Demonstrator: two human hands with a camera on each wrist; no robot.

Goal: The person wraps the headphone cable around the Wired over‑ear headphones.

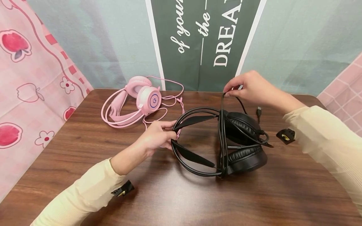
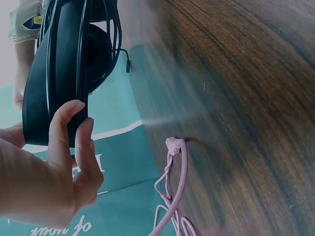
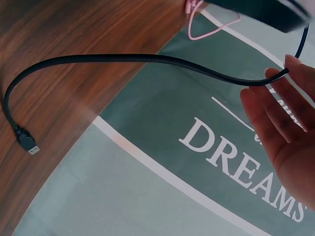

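A black over-ear headset is held above the brown table, its earcups toward the right and its headband toward the left. My left hand grips the headband at its top; in the left wrist view the fingers curl over the band. Several turns of black cable run around the headset beside the earcups. My right hand pinches the cable between thumb and fingertips, above the earcups. From that pinch, a length of cable hangs to a USB plug, also seen in the head view.
A pink headset with its own pink cable lies at the table's back left, close to my left hand. A curtain with a green printed panel stands behind the table. Pink fruit-print cloth hangs at the left.
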